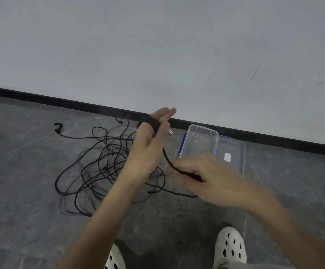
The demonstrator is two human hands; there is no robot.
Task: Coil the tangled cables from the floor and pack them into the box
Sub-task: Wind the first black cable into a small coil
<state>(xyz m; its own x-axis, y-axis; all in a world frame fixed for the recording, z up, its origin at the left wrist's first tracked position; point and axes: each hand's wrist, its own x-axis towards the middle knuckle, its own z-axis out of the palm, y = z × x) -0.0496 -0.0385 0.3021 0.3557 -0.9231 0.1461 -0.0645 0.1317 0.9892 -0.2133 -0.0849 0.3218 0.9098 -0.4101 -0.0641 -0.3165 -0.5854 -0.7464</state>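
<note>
Early going: small coil (148, 122) wound on left hand (148, 140), right hand (202, 177) fingers pinching the cable (169, 162). Most of the tangle (99, 167) on the floor, box (212, 133) open and empty.

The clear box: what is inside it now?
The box looks empty, with no cable inside. The right hand covers its near edge, so that part is hidden.

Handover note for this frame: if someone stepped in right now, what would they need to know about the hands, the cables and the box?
Left hand: raised, shut on a small coil of black cable wound around the fingers.
Right hand: pinching the free run of the same cable, feeding it toward the coil.
Tangled cables: mostly still loose on the floor, left of the hands.
Box: clear plastic, open, lid flat beside it, by the wall; no cable visible inside.
Done: first coil started.
Left: finish the coil, coil the rest, pack everything.
</note>
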